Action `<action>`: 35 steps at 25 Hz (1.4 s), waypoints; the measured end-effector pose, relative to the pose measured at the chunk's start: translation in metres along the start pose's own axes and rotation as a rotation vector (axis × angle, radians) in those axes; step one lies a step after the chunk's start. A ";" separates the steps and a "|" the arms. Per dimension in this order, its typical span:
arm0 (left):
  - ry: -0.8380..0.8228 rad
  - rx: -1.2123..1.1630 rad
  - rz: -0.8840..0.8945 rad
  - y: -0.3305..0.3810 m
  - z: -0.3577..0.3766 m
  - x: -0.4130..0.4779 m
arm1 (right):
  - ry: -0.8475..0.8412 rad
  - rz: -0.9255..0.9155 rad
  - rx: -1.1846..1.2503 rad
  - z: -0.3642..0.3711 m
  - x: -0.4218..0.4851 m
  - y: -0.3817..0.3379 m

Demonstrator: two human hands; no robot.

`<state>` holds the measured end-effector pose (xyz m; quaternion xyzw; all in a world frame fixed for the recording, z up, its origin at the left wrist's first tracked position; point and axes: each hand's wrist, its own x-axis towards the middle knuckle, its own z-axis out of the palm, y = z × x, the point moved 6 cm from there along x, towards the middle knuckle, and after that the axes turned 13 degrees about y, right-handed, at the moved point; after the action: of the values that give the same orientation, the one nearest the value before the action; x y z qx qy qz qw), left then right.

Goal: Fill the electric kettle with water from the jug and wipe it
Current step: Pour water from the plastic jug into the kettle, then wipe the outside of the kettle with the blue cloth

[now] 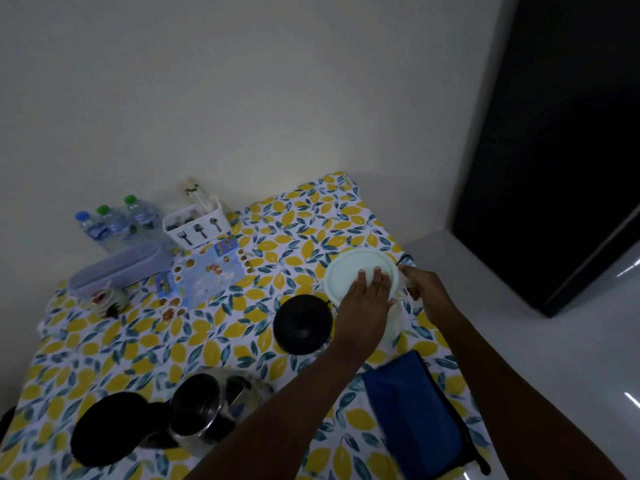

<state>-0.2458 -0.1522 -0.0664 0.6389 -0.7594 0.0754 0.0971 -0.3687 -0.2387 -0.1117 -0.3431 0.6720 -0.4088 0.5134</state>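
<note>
No writing can be read anywhere; the white cutlery caddy carries only fork, spatula and spoon pictures, and the bottle labels are too dim to make out.

The electric kettle stands at the near edge of the lemon-print tablecloth, its hinged black lid thrown open to the left so the steel mouth faces up. Its long axis, lid to body, runs left to right. The round black base sits beyond and to the right of the kettle, apart from it.

The clear jug stands further right of the base, capped by a round white lid. The left hand lies flat on that lid, fingers spread and extended. The right hand is curled around the jug's side or handle, though the grip itself is dim.

A folded blue cloth lies to the right of the kettle, nearer than the jug. Three water bottles, a clear lidded box and a picture mat lie far behind the kettle, by the wall
</note>
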 end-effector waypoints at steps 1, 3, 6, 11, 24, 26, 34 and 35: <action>-0.026 -0.020 -0.012 0.003 0.000 0.005 | -0.009 -0.006 0.028 -0.002 0.005 0.001; -0.032 -0.058 -0.011 0.006 0.003 0.013 | -0.040 -0.016 0.060 -0.004 0.014 0.007; -0.005 -0.067 0.022 0.015 0.012 0.014 | -0.093 -0.014 0.126 -0.007 0.022 0.022; 0.044 -0.082 0.036 0.030 0.022 0.013 | -0.104 -0.086 0.078 -0.017 0.027 0.030; 0.204 -0.400 -0.099 -0.019 -0.020 -0.060 | 0.126 -0.820 -0.297 -0.036 -0.080 0.008; 0.207 -0.441 -0.177 -0.037 -0.029 -0.091 | 0.108 -0.947 -0.356 -0.025 -0.113 0.010; 0.332 -0.403 -0.410 -0.103 -0.084 -0.215 | -0.149 -1.103 -0.543 0.059 -0.228 0.058; 0.320 -0.402 -0.431 -0.110 -0.085 -0.229 | -0.195 -1.114 -0.577 0.072 -0.241 0.066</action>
<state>-0.0949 0.0679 -0.0410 0.7329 -0.5817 0.0010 0.3528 -0.2445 -0.0124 -0.0822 -0.8015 0.4260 -0.3838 0.1697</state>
